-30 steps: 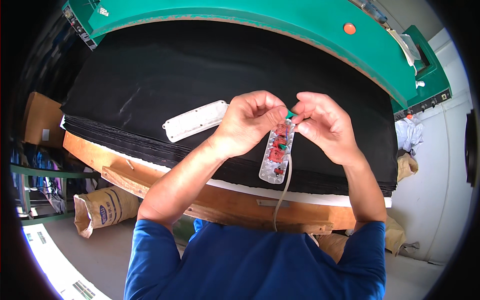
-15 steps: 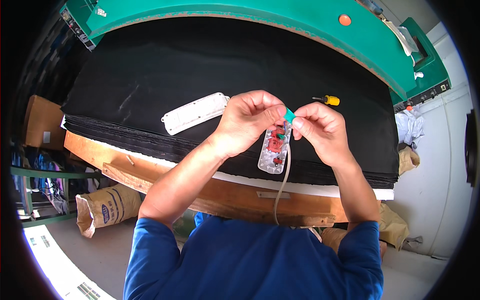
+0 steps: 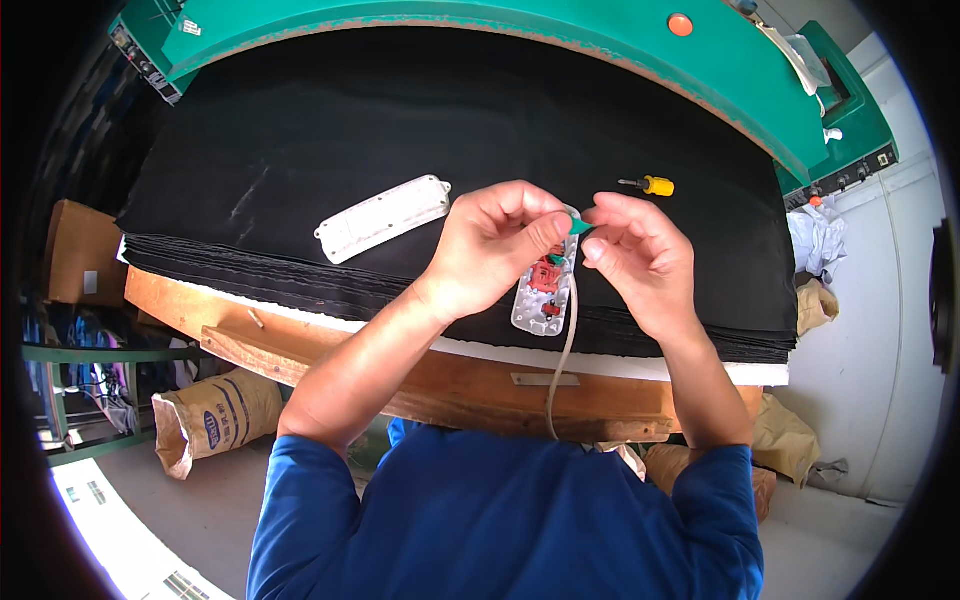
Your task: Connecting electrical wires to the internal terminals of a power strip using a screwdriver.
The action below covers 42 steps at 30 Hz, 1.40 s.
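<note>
My left hand pinches a small piece of green tape between thumb and forefinger. Close to the tape's free end is my right hand, its thumb and fingers apart. Below both hands lies the opened white housing of a power strip, with red parts and a bit of green inside; its far end is partly hidden by my fingers and the tape. A grey cable runs from it over the table's near edge. To the left lies the long white cover, separate from the housing.
A yellow-handled screwdriver lies to the right on the stacked black fabric. A green machine beam arches across the far side. Along the near side runs a wooden table edge. A paper sack stands at lower left.
My right thumb and fingers have parted and come off the green tape, which stays in my left hand. The view has shifted slightly.
</note>
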Tool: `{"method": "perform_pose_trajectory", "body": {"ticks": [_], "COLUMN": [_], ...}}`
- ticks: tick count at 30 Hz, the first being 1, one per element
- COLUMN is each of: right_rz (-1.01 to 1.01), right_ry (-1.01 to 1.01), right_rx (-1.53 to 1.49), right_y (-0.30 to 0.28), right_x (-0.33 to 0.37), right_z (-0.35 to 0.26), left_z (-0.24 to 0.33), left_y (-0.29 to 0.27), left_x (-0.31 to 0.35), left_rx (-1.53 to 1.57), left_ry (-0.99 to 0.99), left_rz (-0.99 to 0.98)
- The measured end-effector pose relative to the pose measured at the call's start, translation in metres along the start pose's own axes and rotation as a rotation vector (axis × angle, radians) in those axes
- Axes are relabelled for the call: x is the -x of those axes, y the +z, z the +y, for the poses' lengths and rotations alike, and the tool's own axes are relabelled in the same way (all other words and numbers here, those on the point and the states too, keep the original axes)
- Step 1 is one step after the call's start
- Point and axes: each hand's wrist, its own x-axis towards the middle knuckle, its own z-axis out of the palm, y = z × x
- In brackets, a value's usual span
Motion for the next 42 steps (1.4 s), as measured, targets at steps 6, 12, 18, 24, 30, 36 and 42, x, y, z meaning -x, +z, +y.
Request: {"method": "perform_pose_trajectory", "body": {"ticks": [6,12,18,24,30,36,42], "right_rz": [0.088,0.156,0.236,0.351,0.137,0.019,0.13], "right_ry": [0.278,0.298,0.35,0.347,0.444,0.393,0.358], "right_rx": [-0.183,-0.318,-0.312,-0.143,0.034,0.027,-0.068], "right_y": [0.004,0.019,0.027,0.017,0.017,0.014,0.017], "right_x": [0.018,0.025,0.026,0.024,0.035,0.033,0.038], "right_z": [-0.008,-0.006,-0.003,0.007,-0.003,-0.002,0.004], "left_z": [-0.002,-0.02,-0.027,-0.029,-0.015,-0.021,-0.032], "left_y": [0.009,0.017,0.018,0.025,0.007,0.001,0.011], "left_x": [0.013,0.027,0.036,0.063,0.043,0.037,0.035], "left_rx": [-0.78,-1.075,-1.105,-1.145,-0.631,-0.493,-0.357], "left_ry": [0.667,0.906,0.937,0.924,0.28,0.088,0.073], "left_rz": [0.067,0.079,0.069,-0.004,0.086,-0.009,0.137]}}
